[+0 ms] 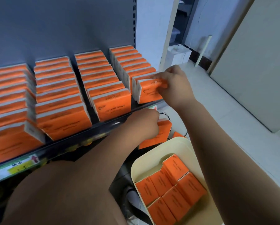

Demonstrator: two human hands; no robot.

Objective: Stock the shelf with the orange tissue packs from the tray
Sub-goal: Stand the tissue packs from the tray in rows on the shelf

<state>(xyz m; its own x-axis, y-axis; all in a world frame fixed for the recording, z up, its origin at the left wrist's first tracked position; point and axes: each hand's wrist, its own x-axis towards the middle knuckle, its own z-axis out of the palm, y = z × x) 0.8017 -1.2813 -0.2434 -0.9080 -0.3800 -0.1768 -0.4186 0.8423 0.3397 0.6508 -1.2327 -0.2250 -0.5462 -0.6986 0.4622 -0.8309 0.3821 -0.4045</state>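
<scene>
Rows of orange tissue packs (113,104) stand upright on the dark shelf (80,135). My right hand (173,85) pinches the top of the front pack (149,93) in the rightmost row, at the shelf's right end. Below the shelf's front edge, my left hand (144,124) grips another orange pack (158,137). A cream tray (155,159) at the lower right holds several orange packs (170,187) lying flat.
A yellow and green price label (17,166) is on the shelf's front rail. Black cables run under the shelf near my left hand. A white box (178,54) stands on the pale floor at the back right, beside a grey wall panel (258,70).
</scene>
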